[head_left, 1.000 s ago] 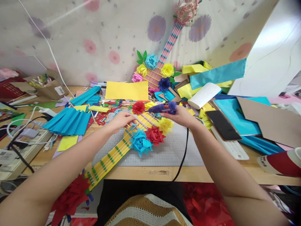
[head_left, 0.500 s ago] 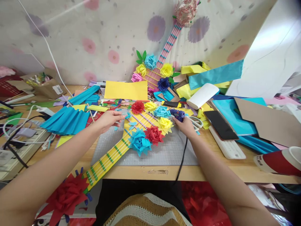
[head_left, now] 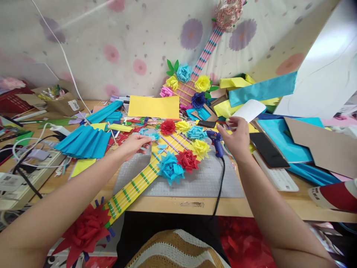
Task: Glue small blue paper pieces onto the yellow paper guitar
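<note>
My left hand (head_left: 134, 146) pinches a small blue paper piece (head_left: 153, 135) at the upper left edge of the yellow paper guitar (head_left: 154, 150). My right hand (head_left: 236, 137) is raised with its fingers apart and nothing in it. Just left of that hand, a purple glue gun (head_left: 216, 143) rests by the guitar's right side, its black cord running down over the table edge. Paper flowers cover the guitar body, among them a blue flower (head_left: 170, 168), a red flower (head_left: 188, 160) and a yellow flower (head_left: 200, 149). A large red flower (head_left: 84, 231) sits at the neck's end.
Under the guitar lies a grey cutting mat (head_left: 195, 184). Pleated blue paper (head_left: 85, 143) and a power strip (head_left: 36, 175) are on the left. A phone (head_left: 269, 149), brown cardboard (head_left: 320, 145) and a paper cup (head_left: 334, 195) are on the right. A pink paper guitar (head_left: 205, 56) leans behind.
My right hand has let go of the glue gun and moved up and right, its fingers opening. My left hand still holds the blue paper piece. The view has shifted slightly.
</note>
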A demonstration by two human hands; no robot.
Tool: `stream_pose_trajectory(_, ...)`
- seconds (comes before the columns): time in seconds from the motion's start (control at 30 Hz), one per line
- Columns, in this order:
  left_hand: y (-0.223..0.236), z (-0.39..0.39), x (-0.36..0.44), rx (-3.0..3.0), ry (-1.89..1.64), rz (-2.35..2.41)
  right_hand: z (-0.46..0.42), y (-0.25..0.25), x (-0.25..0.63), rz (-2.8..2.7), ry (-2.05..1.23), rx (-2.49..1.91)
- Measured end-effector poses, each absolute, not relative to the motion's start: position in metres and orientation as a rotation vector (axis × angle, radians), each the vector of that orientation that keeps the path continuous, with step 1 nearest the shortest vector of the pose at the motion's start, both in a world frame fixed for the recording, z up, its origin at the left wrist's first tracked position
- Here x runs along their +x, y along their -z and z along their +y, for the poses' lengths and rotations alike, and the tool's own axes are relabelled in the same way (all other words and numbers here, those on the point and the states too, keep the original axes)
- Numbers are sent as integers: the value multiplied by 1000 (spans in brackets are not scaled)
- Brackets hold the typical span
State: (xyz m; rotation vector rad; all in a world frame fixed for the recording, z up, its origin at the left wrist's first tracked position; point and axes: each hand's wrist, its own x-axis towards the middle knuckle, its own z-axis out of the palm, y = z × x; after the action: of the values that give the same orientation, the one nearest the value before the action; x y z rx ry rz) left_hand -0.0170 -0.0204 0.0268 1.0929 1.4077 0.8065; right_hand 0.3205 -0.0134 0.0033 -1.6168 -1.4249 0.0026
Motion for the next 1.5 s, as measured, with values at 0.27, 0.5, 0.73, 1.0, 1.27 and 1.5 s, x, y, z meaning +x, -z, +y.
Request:
stream_pose_trajectory(0.27, -45, -22, 14, 566, -1010, 1217, -13, -34, 203, -2071, -101, -1069)
stream_pose_trajectory(0.5, -45, -23, 27, 431, -1005, 1094, 2, -31, 159, -2425, 125, -1057)
stream_pose_trajectory(0.73, -37, -21, 22, 416, -968, 1095, 8, -25, 156, -2462, 188, -1034)
stream_pose_trajectory(1.0, -46, -22, 12, 559, -964, 1166, 17, -22, 163, -2415, -39, -870)
stream_pose_trajectory(1.27, -37, -23, -6, 1314, -1015, 1525, 29, -15, 179, -2273, -668, -831)
stream_pose_trajectory(1.5, -19, -16, -11, 2087, -769, 1600, 33, -11, 182, -2267, -861, -804)
